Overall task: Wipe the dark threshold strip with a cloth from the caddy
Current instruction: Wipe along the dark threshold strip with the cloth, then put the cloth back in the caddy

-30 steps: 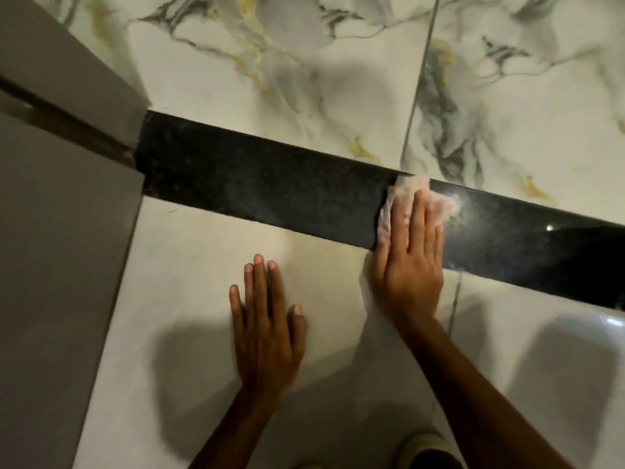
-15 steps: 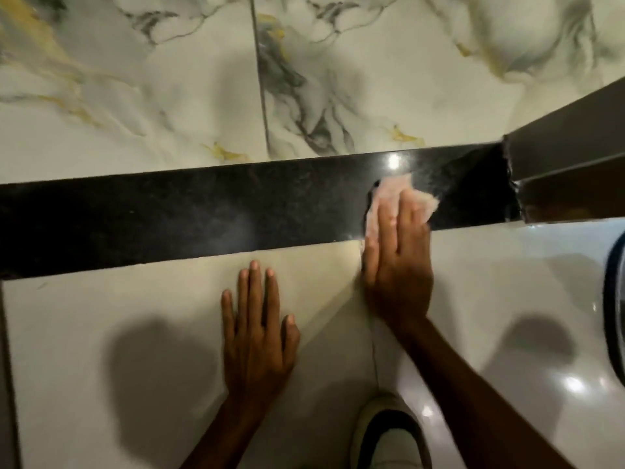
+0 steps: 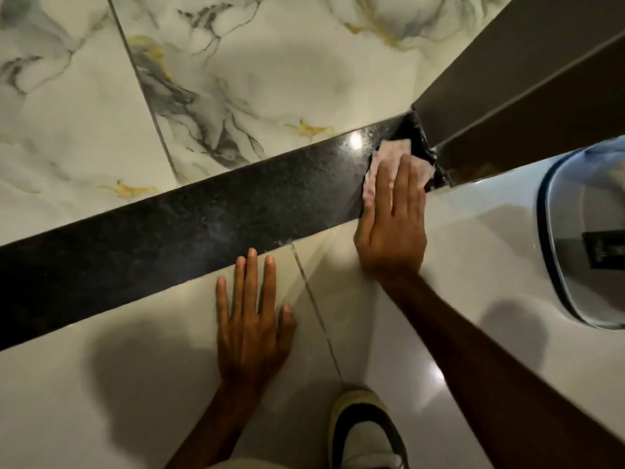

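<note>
**Fingers flat on the cloth at the end of the strip**

Fingers (image 3: pixel 402 184) of the right hand (image 3: pixel 392 225) lie straight and close together, pressing a pale pink cloth (image 3: pixel 392 152) flat onto the dark threshold strip (image 3: pixel 203 228). Nothing is pinched: the cloth is held only by the palm's downward weight, which suits rubbing a flat surface. It sits at the strip's right end, just beside the grey door frame (image 3: pixel 527 89), with crumpled edges poking out beyond the fingertips and on both sides.

Lower left, the left hand (image 3: pixel 253 319) is spread flat on the pale floor tile (image 3: pixel 101 384), holding nothing, its longest fingertip at the strip's near edge. It looks like a prop, taking the crouched person's weight so the other arm can reach and push.

Faint dusty streaks show along the middle of the strip, so more passes may be needed there. A shoe (image 3: pixel 365 431) shows at the bottom edge. At the far right stands a light container with a dark rim (image 3: pixel 554 252), probably the caddy, though I cannot tell for sure.
</note>
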